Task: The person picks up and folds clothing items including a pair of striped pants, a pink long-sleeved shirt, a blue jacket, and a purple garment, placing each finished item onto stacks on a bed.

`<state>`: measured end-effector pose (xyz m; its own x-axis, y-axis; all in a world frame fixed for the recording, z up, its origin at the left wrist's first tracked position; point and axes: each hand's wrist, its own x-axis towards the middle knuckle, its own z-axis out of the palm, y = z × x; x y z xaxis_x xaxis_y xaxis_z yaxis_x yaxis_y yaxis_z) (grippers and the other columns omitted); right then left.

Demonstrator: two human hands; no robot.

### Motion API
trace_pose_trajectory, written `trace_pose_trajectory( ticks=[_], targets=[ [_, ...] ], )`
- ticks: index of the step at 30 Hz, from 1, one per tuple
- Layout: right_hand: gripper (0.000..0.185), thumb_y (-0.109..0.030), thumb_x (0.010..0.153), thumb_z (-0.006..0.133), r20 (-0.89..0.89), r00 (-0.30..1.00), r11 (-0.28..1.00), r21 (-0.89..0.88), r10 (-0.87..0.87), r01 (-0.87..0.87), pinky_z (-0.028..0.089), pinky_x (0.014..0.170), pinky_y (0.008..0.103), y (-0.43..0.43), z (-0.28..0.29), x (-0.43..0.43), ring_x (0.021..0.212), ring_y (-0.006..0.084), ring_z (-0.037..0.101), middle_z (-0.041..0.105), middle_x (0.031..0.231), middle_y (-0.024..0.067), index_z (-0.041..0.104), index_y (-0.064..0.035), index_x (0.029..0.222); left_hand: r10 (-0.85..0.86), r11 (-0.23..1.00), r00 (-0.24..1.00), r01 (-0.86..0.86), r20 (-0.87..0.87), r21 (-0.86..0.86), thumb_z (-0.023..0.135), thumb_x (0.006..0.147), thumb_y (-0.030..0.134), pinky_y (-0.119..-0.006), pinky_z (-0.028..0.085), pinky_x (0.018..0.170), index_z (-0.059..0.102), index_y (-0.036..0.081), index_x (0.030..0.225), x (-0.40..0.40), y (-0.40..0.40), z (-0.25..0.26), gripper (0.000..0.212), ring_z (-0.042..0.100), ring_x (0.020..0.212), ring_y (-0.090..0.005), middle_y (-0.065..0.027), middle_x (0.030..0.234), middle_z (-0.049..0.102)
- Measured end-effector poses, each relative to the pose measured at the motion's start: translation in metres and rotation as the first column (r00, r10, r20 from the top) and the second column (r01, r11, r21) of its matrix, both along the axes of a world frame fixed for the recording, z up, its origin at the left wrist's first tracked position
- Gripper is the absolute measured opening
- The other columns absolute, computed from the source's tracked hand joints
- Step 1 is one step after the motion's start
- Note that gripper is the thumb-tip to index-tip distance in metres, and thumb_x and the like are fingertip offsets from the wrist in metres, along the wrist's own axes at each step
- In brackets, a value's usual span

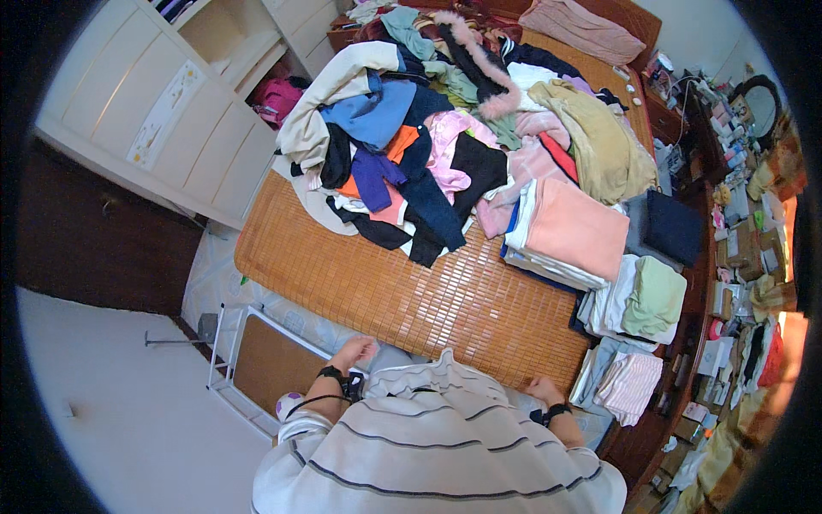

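Observation:
My left hand point(355, 352) hangs beside my body at the bed's near edge, with its fingers blurred and loose and nothing seen in it. On the other side my right hand point(544, 390) is by the bed's near right corner; its fingers are partly hidden. Both wrists wear black straps. Before me lies a bamboo sleeping mat point(411, 295) on the bed. A large tangled heap of clothes covers its far part, with blue jeans point(379, 115), a purple garment point(374, 180) and khaki trousers point(600, 141). Nearest my right hand sits a folded pink-striped garment point(632, 385).
Folded stacks line the bed's right side, topped by a peach cloth point(578, 225), a green garment point(656, 299) and a navy one point(673, 225). A cluttered dresser point(693, 302) runs along the right. A white-framed folding item point(282, 360) and a wardrobe point(160, 96) stand left.

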<state>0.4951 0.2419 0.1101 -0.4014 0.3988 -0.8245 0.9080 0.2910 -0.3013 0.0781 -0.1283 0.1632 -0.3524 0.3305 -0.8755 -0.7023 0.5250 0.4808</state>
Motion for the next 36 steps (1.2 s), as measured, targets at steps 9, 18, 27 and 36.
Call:
trace_pose_trajectory(
  ticks=[9, 18, 27, 36],
  targets=[
    [0.017, -0.020, 0.064, 0.064, -0.099, 0.918, 0.916, -0.166, -0.383, 0.365, 0.042, 0.051, 0.0275, -0.082, 0.000, 0.023, 0.053, 0.0123, 0.052, 0.057, 0.057, 0.0045, 0.060, -0.0034, 0.060, -0.110, 0.994, 0.994, 0.110, -0.022, -0.001, 0.052, 0.081, 0.030, -0.026, 0.045, 0.059, 0.059, 0.008, 0.086, -0.037, -0.009, -0.022, 0.024, 0.054, 0.064, -0.0112, -0.0020, 0.074, 0.059],
    [0.015, -0.012, 0.071, 0.059, -0.176, 0.734, 0.749, -0.268, -0.656, 0.606, 0.035, 0.045, 0.0242, -0.132, 0.042, -0.016, 0.049, 0.0086, 0.046, 0.053, 0.054, -0.0005, 0.059, -0.0035, 0.059, -0.144, 0.987, 0.988, 0.148, 0.057, -0.060, 0.050, 0.081, 0.029, -0.028, 0.046, 0.061, 0.055, 0.007, 0.085, -0.073, -0.076, -0.044, 0.023, 0.055, 0.069, -0.0128, -0.0024, 0.078, 0.058],
    [0.009, -0.007, 0.068, 0.063, -0.096, 0.598, 0.590, -0.348, -0.796, 0.729, 0.040, 0.045, 0.0217, -0.187, 0.039, -0.028, 0.048, 0.0093, 0.049, 0.057, 0.060, 0.0032, 0.060, 0.0000, 0.074, -0.125, 0.991, 0.981, 0.130, 0.148, -0.029, 0.050, 0.082, 0.027, -0.027, 0.048, 0.058, 0.054, 0.009, 0.086, -0.132, -0.099, -0.054, 0.018, 0.056, 0.066, -0.0129, -0.0019, 0.077, 0.059],
    [0.008, -0.004, 0.070, 0.061, -0.025, 0.420, 0.411, -0.270, -0.907, 0.871, 0.040, 0.045, 0.0214, -0.256, 0.088, -0.044, 0.050, 0.0101, 0.050, 0.058, 0.063, 0.0040, 0.060, 0.0005, 0.077, -0.168, 0.975, 0.956, 0.197, 0.241, -0.104, 0.052, 0.081, 0.027, -0.021, 0.046, 0.045, 0.058, 0.009, 0.073, -0.214, -0.081, -0.113, 0.021, 0.055, 0.051, -0.0109, -0.0013, 0.064, 0.059]
  ],
)
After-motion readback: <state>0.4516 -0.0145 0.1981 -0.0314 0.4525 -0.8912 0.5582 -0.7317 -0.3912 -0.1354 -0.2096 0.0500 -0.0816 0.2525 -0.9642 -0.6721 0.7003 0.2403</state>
